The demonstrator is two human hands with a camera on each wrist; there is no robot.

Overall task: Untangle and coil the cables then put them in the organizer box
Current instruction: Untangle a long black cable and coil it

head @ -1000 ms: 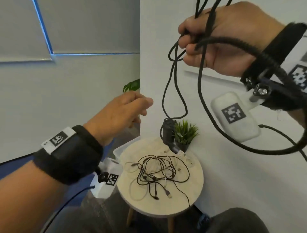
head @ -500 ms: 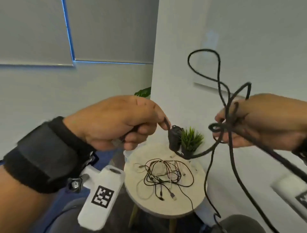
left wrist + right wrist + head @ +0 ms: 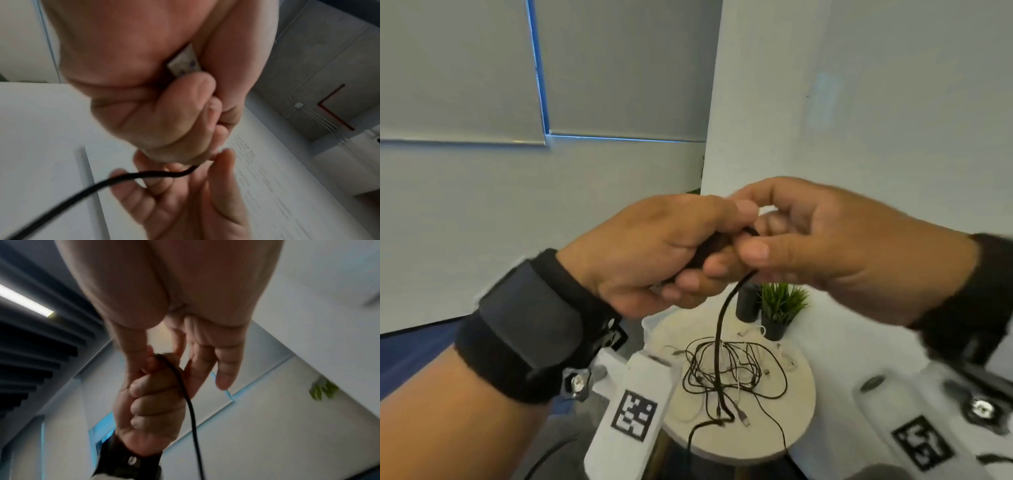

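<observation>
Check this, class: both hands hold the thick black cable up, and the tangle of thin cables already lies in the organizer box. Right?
Not quite. The thin cables still lie tangled on the round table, as the head view shows. The left hand and right hand do hold the thick black cable.

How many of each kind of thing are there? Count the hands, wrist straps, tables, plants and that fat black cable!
Hands: 2, the left hand and the right hand
Black wrist straps: 2
Fat cables: 1, the thick black cable that both hands hold
Tables: 1, the round table
Plants: 1, the green plant
Total: 7
The tangle of thin cables is too knotted to count.
</observation>
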